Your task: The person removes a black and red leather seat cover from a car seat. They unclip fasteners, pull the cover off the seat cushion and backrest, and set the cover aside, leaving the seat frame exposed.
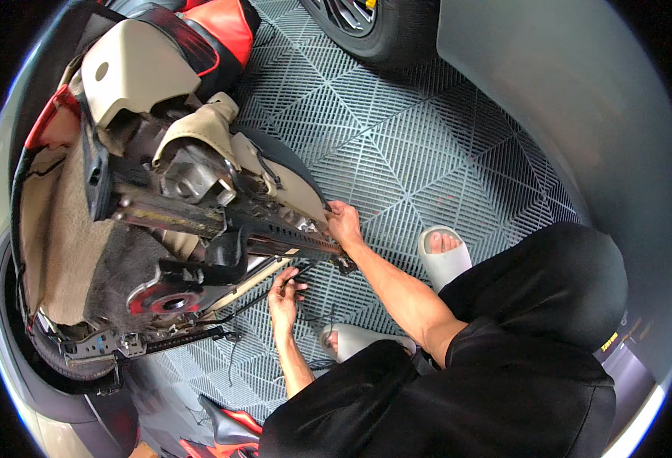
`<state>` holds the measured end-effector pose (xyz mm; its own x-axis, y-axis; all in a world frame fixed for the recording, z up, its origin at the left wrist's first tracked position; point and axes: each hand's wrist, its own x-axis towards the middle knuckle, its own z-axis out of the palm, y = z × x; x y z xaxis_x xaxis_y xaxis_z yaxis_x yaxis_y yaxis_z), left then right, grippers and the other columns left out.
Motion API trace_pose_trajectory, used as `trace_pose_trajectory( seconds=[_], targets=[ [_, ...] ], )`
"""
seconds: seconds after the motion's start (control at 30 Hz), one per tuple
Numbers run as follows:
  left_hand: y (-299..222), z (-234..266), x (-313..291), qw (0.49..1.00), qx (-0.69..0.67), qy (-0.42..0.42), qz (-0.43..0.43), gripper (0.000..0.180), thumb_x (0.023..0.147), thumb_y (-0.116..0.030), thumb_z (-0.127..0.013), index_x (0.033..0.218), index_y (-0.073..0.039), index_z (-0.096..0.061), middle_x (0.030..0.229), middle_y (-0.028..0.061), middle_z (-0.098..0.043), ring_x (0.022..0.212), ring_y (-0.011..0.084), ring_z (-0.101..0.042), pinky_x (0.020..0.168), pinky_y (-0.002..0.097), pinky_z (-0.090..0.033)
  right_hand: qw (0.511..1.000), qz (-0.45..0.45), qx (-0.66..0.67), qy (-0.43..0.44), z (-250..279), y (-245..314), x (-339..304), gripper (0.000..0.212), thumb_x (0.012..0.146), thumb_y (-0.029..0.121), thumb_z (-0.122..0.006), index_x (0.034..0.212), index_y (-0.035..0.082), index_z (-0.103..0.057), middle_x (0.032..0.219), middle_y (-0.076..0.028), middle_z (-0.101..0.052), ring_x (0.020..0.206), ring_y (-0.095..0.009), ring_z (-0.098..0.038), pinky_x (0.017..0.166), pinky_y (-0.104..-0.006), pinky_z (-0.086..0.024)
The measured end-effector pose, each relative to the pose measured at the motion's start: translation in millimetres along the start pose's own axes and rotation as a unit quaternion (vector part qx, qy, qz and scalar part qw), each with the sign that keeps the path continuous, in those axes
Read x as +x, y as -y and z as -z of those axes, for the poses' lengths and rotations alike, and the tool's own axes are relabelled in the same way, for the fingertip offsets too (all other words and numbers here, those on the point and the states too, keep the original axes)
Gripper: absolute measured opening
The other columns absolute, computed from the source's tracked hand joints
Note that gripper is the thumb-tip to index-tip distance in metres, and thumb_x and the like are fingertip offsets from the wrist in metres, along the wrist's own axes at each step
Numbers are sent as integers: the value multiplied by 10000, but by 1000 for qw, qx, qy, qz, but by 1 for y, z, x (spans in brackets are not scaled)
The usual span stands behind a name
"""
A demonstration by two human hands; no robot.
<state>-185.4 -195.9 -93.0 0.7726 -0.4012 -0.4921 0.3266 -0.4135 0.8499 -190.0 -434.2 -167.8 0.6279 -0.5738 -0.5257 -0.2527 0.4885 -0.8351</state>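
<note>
A car seat [281,179] in beige lies tipped over on my left, its metal underside and slide rails facing me. My right hand [343,224] is curled round the seat's lower edge beside the end of a dark slotted rail [294,238]; its fingertips are partly hidden. Lower down, my left hand [283,296] has thumb and fingers drawn together at a thin black cord [253,304] that runs along the underside. A round black bracket [169,304] with a reddish ring sits left of that hand.
Grey slatted floor tiles [381,168] lie under my feet, in light slides [446,256]. A car wheel [397,38] stands at the top, with a dark grey body panel [557,69] curving along the right. Red and black seat pieces [225,30] lie at the far left.
</note>
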Motion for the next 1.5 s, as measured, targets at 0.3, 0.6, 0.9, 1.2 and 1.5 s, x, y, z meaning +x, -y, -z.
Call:
trace_pose_trajectory(
  seconds=[0.3, 0.6, 0.9, 1.2, 1.5],
  targets=[
    [6, 2, -10, 1000, 15, -22, -5, 330, 1077, -78, -504, 1385, 6, -588, 1311, 101, -692, 888, 118, -714, 690, 243, -550, 959, 239, -66, 137, 18, 148, 4, 257, 891, 79, -772, 1117, 19, -666, 964, -58, -724, 796, -138, -676, 712, -307, -571],
    [-8, 8, -12, 1000, -5, -21, -11, 339, 1078, -127, -512, 1379, 9, -591, 1298, 96, -698, 916, 140, -714, 720, 275, -556, 896, 218, -208, 327, 1, 271, -35, 423, 1067, 388, -559, 945, 3, -686, 689, -67, -643, 634, -150, -614, 608, -347, -512],
    [-2, 28, -23, 997, -53, -52, -36, 352, 1082, -132, -516, 1402, 0, -578, 1293, 117, -696, 910, 144, -719, 700, 251, -551, 897, 45, 290, 330, -3, 308, -4, 238, 1076, 204, -519, 970, 24, -634, 976, -161, -696, 728, -132, -614, 644, -252, -549],
    [-2, 33, -34, 992, -110, -62, -21, 341, 1081, -149, -536, 1385, -4, -592, 1300, 114, -700, 931, 161, -723, 706, 274, -566, 645, 181, 410, 619, -20, 507, -66, 191, 1073, 185, -523, 1120, 23, -614, 832, -73, -604, 739, -184, -590, 687, -330, -527],
    [-21, 31, -14, 993, -91, -60, -47, 327, 1078, -140, -532, 1360, 11, -599, 1262, 121, -712, 914, 162, -730, 679, 263, -560, 633, 126, 357, 675, -37, 552, -92, 183, 1107, 166, -453, 1081, 14, -551, 882, -44, -504, 707, -117, -494, 629, -251, -467]
  ],
)
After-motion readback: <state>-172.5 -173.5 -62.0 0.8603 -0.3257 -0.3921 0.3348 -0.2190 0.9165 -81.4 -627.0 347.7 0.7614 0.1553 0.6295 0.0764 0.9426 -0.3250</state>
